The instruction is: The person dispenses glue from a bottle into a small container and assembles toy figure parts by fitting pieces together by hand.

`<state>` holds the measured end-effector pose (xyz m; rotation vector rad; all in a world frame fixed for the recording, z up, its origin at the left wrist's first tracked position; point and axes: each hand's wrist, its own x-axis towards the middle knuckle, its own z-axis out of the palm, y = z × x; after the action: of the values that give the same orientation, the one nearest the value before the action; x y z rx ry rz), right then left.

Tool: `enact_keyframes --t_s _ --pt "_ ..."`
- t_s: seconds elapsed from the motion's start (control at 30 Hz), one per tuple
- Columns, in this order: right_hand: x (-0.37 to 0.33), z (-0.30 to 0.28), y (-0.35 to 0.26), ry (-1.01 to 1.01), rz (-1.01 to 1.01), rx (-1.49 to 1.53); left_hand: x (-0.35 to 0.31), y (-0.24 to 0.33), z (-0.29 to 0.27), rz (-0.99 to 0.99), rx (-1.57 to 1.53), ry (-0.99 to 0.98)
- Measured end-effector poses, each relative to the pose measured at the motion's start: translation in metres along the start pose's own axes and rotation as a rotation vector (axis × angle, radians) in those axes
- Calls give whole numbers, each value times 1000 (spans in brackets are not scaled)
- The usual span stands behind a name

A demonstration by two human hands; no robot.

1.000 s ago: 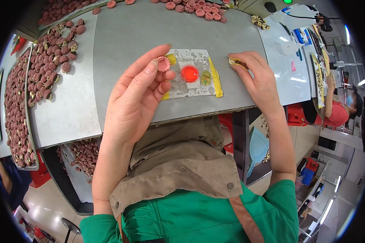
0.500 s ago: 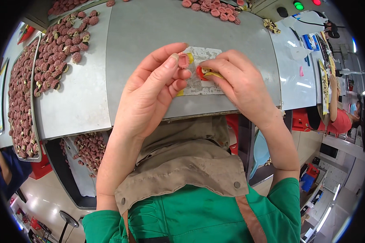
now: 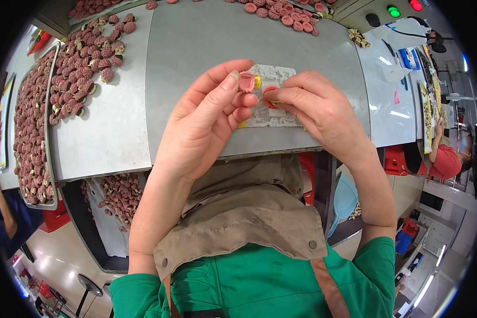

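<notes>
My left hand [image 3: 201,114] is closed in a pinch on a small pink hollow cup-shaped piece [image 3: 247,81], its open side showing. A yellow bit [image 3: 257,81] shows just behind that piece. Close by on the right, my right hand [image 3: 331,114] is closed, thumb and fingertips together at a small red round piece [image 3: 268,95]. What those fingertips pinch is mostly hidden; a little yellowish and dark edge peeks out. Under both hands lies a worn whitish slab [image 3: 281,72] on the grey tabletop [image 3: 196,40].
Bumpy pink pieces [image 3: 87,58] lie heaped at the left, beside a full metal tray [image 3: 52,175]. More cup-shaped pink pieces [image 3: 289,16] sit at the far edge. An open drawer [image 3: 108,244] holds others below. A control box with lit buttons [image 3: 393,10] stands far right.
My right fingertips have closed in at the red piece, and the yellow strip between them now hardly shows. The pink piece in my left hand has turned slightly. The whole view has shifted a little.
</notes>
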<state>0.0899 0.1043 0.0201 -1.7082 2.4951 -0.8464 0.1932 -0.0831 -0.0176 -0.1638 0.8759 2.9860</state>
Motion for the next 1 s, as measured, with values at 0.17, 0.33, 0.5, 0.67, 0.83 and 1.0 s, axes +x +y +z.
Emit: enact_keyframes --t_s 0.17,0.33,0.5,0.67,0.83,1.0 --pt "3 0 3 9 -7 -64 1 -1 11 5 88 89" --pt "-3 1 -1 18 -24 -73 0 -1 9 8 117 71" --pt "-5 -4 0 -5 97 101 -1 -2 11 -1 116 77" --pt "3 -7 -23 259 371 757 -1 -2 14 -13 146 64" --pt "11 2 -11 227 31 262 1 -3 13 -10 171 68" --pt "10 8 -13 263 47 275 2 -17 23 120 287 134"
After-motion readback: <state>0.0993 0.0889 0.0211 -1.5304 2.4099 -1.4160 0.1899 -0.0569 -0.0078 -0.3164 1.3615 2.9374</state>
